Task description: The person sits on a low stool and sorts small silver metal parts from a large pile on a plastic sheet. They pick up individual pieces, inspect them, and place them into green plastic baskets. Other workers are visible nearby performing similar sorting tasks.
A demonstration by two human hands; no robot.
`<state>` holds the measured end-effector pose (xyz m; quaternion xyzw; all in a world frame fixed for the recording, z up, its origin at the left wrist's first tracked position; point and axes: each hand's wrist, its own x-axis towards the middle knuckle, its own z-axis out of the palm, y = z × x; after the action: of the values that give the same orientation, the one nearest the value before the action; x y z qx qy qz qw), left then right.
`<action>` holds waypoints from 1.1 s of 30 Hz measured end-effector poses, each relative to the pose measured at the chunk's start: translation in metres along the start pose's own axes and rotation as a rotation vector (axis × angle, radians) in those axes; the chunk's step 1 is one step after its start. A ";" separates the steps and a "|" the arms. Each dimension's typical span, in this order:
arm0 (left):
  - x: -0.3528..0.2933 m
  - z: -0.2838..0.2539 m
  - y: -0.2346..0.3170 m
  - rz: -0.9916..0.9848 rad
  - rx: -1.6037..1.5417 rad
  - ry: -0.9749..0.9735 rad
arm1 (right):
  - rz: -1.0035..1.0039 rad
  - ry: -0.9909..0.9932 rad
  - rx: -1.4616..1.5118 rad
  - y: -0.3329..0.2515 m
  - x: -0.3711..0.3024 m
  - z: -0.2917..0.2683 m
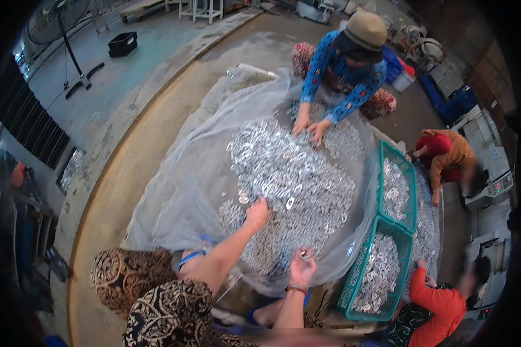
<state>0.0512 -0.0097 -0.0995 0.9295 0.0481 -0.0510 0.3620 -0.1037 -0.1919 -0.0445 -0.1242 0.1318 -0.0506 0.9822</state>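
Note:
A broad heap of small silver oval metal rings [295,185] lies on a sheer white mesh sheet [185,199] spread over the floor. My left hand [257,214] is at the near left part of the heap, its fingers closed and pointing down at the rings. What they hold, if anything, is hidden. To the right, my right hand [302,269] is raised over the near edge of the heap, palm turned up. Its fingers are curled around a small silver metal piece [305,254], which shows at the fingertips.
Two green plastic baskets [378,317] with metal pieces stand to the right. Across the heap a co-worker in a blue patterned top [344,72] has both hands in the rings. Two more people crouch at the right by machines [489,188]. A black crate [123,44] stands far left.

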 end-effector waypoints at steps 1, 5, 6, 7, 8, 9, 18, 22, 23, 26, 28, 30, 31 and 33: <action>-0.001 0.003 -0.004 0.015 0.031 -0.024 | -0.011 -0.033 0.001 0.000 -0.004 0.001; 0.002 0.008 -0.033 0.021 0.051 0.118 | -0.069 0.192 0.070 -0.012 -0.005 0.013; 0.003 0.007 -0.041 -0.013 0.214 0.014 | 0.016 0.146 0.163 -0.019 -0.009 0.018; 0.000 0.004 -0.049 -0.015 0.265 -0.058 | 0.047 0.136 0.087 -0.022 -0.008 0.023; 0.000 0.000 -0.055 -0.121 0.257 -0.109 | 0.069 0.023 -0.055 -0.025 -0.005 0.028; -0.005 -0.004 -0.061 -0.071 0.251 -0.157 | 0.083 0.072 -0.114 -0.026 -0.007 0.031; -0.028 -0.082 -0.045 -0.343 -1.351 -0.485 | -0.012 0.221 -1.431 0.036 0.070 0.039; -0.022 -0.100 -0.044 -0.213 -1.561 -0.432 | -0.266 -0.097 -2.184 0.051 0.137 0.063; -0.019 -0.103 -0.044 -0.096 -1.563 -0.440 | -0.220 -0.153 -2.274 0.054 0.150 0.071; -0.008 -0.110 -0.046 -0.118 -1.454 -0.402 | -0.133 -0.361 -2.537 0.071 0.177 0.087; 0.002 -0.113 -0.045 -0.093 -1.434 -0.430 | -0.079 -0.468 -2.602 0.090 0.182 0.084; 0.011 -0.117 -0.044 -0.129 -1.393 -0.462 | -0.133 -0.429 -2.737 0.113 0.179 0.072; 0.016 -0.118 -0.043 -0.118 -1.467 -0.488 | -0.257 -0.441 -2.704 0.121 0.178 0.065; 0.027 -0.120 -0.043 -0.153 -1.555 -0.523 | -0.274 -0.435 -2.788 0.137 0.174 0.050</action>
<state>0.0801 0.1041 -0.0439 0.3655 0.0470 -0.2427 0.8974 0.0858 -0.0709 -0.0762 -0.9938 -0.0913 0.0454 0.0447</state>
